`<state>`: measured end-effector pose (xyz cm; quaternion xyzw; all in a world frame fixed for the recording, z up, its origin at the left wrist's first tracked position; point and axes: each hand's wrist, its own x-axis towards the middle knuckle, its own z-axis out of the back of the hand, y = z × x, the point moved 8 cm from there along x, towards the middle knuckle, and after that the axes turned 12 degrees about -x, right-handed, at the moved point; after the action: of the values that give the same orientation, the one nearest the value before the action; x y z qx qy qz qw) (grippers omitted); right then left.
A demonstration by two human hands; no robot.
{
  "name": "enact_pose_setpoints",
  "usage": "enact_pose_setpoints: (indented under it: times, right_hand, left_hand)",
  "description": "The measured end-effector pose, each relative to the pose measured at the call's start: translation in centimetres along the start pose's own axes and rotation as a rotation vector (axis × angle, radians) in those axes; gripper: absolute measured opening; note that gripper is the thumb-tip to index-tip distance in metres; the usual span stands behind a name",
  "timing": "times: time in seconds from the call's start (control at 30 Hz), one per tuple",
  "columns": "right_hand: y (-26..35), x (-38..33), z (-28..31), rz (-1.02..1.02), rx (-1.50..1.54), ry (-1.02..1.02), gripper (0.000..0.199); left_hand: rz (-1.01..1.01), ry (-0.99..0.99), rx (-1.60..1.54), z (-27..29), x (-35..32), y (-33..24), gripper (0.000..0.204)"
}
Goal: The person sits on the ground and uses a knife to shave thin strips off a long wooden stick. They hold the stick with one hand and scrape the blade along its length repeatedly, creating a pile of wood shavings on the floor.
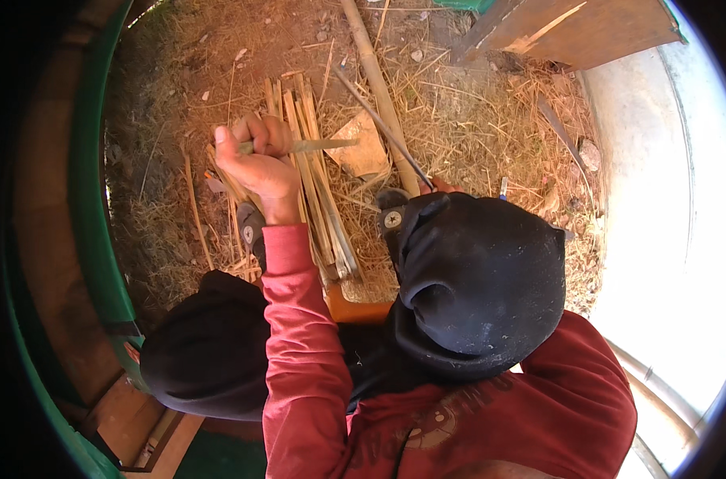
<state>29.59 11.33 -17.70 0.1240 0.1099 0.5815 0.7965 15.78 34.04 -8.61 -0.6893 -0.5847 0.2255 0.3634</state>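
The left hand [259,160] is closed tight around a thin flat stick [315,144]. The stick pokes out of the fist toward 3 o'clock, so its long side runs flat across the picture, left to right. Its free tip ends just over a pale flat chip of wood [361,148]. Right under the fist lies a bundle of split bamboo strips [319,199]. Those strips run the other way, from 12 o'clock down to 6 o'clock, so the held stick crosses them. The right hand [441,186] is mostly hidden behind a black knee [479,279], at about 4 o'clock from the left hand. Only a bit of it shows, so I cannot tell if it is closed. A long dark stick [383,128] slants up from there toward 11 o'clock, next to a round bamboo pole [375,76]. The left hand is much nearer the bundle.
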Motion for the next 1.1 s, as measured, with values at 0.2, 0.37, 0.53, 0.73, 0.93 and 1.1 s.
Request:
enact_pose_setpoints:
  times: [0.2, 0.37, 0.53, 0.73, 0.93, 1.1]
  right_hand:
    - [0.1, 0.5, -0.5, 0.017, -0.016, -0.002, 0.036]
    - [0.0, 0.1, -0.4, -0.001, 0.005, 0.004, 0.037]
    - [-0.1, -0.1, -0.3, -0.006, 0.023, 0.022, 0.037]
    - [0.2, -1.0, -0.5, -0.011, 0.031, 0.045, 0.037]
    - [0.1, -0.7, -0.7, -0.008, 0.026, 0.052, 0.038]
    - [-0.2, 0.5, -1.5, 0.026, -0.014, 0.038, 0.038]
  left_hand:
    - [0.043, -0.005, 0.022, 0.1, 0.1, 0.1, 0.059]
    - [0.073, 0.106, 0.017, -0.9, 0.3, 0.4, 0.062]
    - [0.096, 0.274, 0.01, -0.2, -0.8, -0.1, 0.063]
    - [0.075, 0.469, 0.048, -2.2, -2.4, -0.1, 0.064]
    - [0.113, 0.467, 0.029, -2.5, -2.2, 0.8, 0.065]
    - [0.109, 0.424, 0.035, -1.7, -1.8, 0.9, 0.063]
